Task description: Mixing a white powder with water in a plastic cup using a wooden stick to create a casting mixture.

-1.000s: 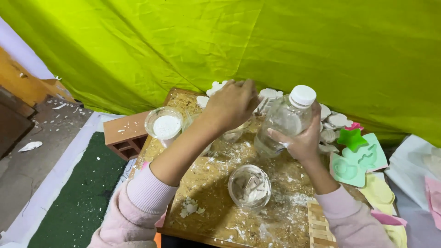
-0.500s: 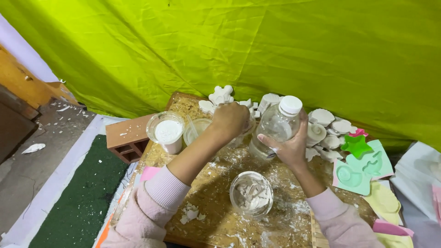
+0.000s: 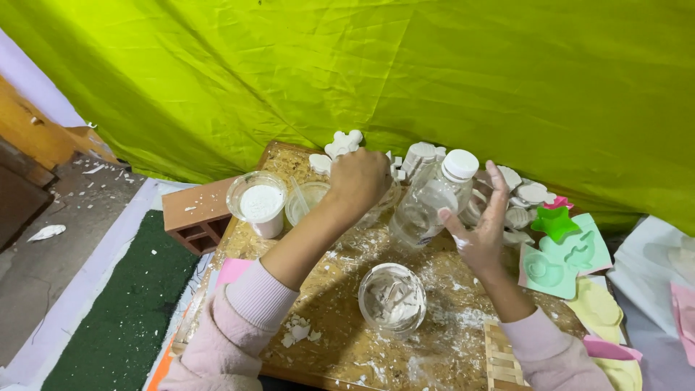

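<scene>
My left hand (image 3: 358, 177) reaches to the back of the wooden board (image 3: 340, 318), fingers curled down over a clear container (image 3: 382, 206) that it mostly hides. I cannot see what it grips. My right hand (image 3: 481, 232) is spread beside a tilted clear plastic bottle (image 3: 427, 206) with a white cap (image 3: 461, 164). The thumb touches the bottle's side and the fingers point up, apart from it. A clear glass bowl (image 3: 392, 298) with white plaster scraps stands on the board between my forearms.
A clear cup of white powder (image 3: 259, 203) and an empty clear cup (image 3: 304, 201) stand at the back left by a red brick (image 3: 192, 213). White plaster casts (image 3: 525, 195) and green, pink and yellow moulds (image 3: 557, 250) lie at the right. A green cloth (image 3: 405, 72) hangs behind.
My right hand has loosened from around the bottle, its fingers now spread. The view has shifted, so hands and board sit lower and more to the right.
</scene>
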